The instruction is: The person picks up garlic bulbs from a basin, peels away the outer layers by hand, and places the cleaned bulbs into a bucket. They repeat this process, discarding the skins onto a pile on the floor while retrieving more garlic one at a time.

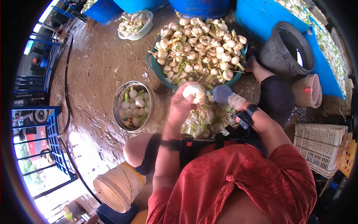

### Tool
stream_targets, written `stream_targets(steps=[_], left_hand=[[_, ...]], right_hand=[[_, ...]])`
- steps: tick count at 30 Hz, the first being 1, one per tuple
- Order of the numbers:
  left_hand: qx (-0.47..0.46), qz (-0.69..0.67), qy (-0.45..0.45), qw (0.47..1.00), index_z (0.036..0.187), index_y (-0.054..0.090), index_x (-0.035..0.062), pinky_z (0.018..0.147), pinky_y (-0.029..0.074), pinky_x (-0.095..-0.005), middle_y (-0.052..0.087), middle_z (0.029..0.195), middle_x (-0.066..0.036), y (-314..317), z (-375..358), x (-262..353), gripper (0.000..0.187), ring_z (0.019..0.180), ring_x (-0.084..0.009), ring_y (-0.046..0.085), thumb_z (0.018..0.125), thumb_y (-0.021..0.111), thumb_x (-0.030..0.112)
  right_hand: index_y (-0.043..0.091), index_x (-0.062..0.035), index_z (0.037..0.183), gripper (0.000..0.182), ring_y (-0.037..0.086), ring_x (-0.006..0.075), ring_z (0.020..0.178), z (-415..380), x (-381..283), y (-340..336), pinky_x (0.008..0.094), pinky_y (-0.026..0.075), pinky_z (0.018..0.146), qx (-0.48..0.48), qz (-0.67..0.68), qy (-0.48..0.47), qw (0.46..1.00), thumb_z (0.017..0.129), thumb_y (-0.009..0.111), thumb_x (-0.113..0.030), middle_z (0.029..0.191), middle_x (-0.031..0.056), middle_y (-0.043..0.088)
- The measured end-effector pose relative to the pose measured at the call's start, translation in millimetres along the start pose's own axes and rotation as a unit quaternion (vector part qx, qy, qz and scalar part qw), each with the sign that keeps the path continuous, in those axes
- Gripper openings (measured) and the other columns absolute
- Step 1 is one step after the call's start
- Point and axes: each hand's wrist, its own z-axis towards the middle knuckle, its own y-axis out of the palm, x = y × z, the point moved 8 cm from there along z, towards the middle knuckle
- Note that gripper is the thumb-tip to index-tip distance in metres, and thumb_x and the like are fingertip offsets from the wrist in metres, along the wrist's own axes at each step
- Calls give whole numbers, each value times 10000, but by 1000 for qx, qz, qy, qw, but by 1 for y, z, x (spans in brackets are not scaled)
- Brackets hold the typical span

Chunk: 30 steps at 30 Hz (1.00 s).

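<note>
My left hand [180, 101] is closed around a peeled white garlic bulb [193, 92], the thumb across its front. Close to its right, my right hand [222, 94] wears a blue-grey glove with curled fingers; what they grip, if anything, I cannot make out. Beneath both hands lies a heap of pale peelings and green stalks [209, 121]. Just beyond them stands a wide green tub [156, 71] piled with soil-stained garlic bulbs [197, 44]. To the left, a round bucket [116, 115] contains cleaned white bulbs [135, 106], some with short green stems.
A white basin [151, 26] of peelings sits at the back left. Blue containers [257, 16] line the back. On the right are a black bucket [266, 56], a pinkish bucket [300, 91] and white crates [317, 143]. A cream bucket [115, 184] lies tilted at lower left; the floor [93, 71] is muddy.
</note>
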Motion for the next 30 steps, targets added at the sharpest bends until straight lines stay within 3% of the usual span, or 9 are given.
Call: stream_targets(steps=[3,5,8,12,15,23,26,28,30], left_hand=[[-9,-1,-13,1000,1163,475,32,518,467,-271,588,876,-87,-12,5,2,391,689,-166,580,943,424,352],[24,140,14,990,1114,485,35,476,420,-254,573,818,-80,-19,4,0,456,646,-150,561,966,301,424],[-23,-16,-37,999,1051,532,24,457,395,-223,569,731,-37,-17,9,-17,451,559,-108,530,979,296,401],[77,89,-47,992,1009,573,14,432,367,-217,575,730,-31,-33,11,-20,440,543,-84,511,904,496,435],[110,151,-77,979,1014,582,7,443,372,-212,573,734,-28,-38,7,-31,434,549,-80,505,869,571,416],[67,250,-34,965,1075,590,21,495,366,-207,580,803,-19,-32,4,-24,449,623,-58,491,785,687,351],[25,289,-70,954,1118,577,20,591,429,-215,597,893,-30,-24,3,-25,464,718,-72,528,756,719,273],[-62,330,26,942,1148,540,-24,729,448,-229,592,953,-51,4,2,-15,492,814,-95,529,744,742,173],[-52,281,13,958,1177,516,-31,765,447,-235,591,985,-53,0,0,-27,530,849,-101,536,730,744,139]], right_hand=[[677,-33,899,288,643,261,809,-7,6,6,333,497,768,-27,90,-45,995,814,617,-301,810,154,659],[651,-29,1012,312,629,185,823,-17,1,-35,287,482,772,132,598,-119,782,820,658,-276,846,129,661],[623,-19,1056,341,614,150,828,-51,-64,-98,285,476,763,30,629,-219,745,819,671,-259,877,113,662],[635,-15,1012,314,628,187,810,-45,-81,-92,308,479,741,50,354,-240,903,794,689,-234,871,129,659],[656,-21,950,278,640,241,758,-44,-75,-91,323,483,705,141,312,-234,910,764,706,-221,822,141,655],[668,-22,865,169,622,280,644,-44,-70,-77,339,476,626,83,315,-234,916,777,669,-167,721,125,655],[666,-30,858,143,618,271,663,-43,-60,-66,339,479,627,40,388,-188,902,777,663,-148,727,113,650],[664,-37,862,137,619,254,680,-41,-48,-53,337,483,632,26,397,-163,903,775,666,-143,742,108,646],[656,-60,913,147,621,242,736,-62,-73,-57,334,502,671,126,98,-398,904,769,653,-90,830,110,634]])
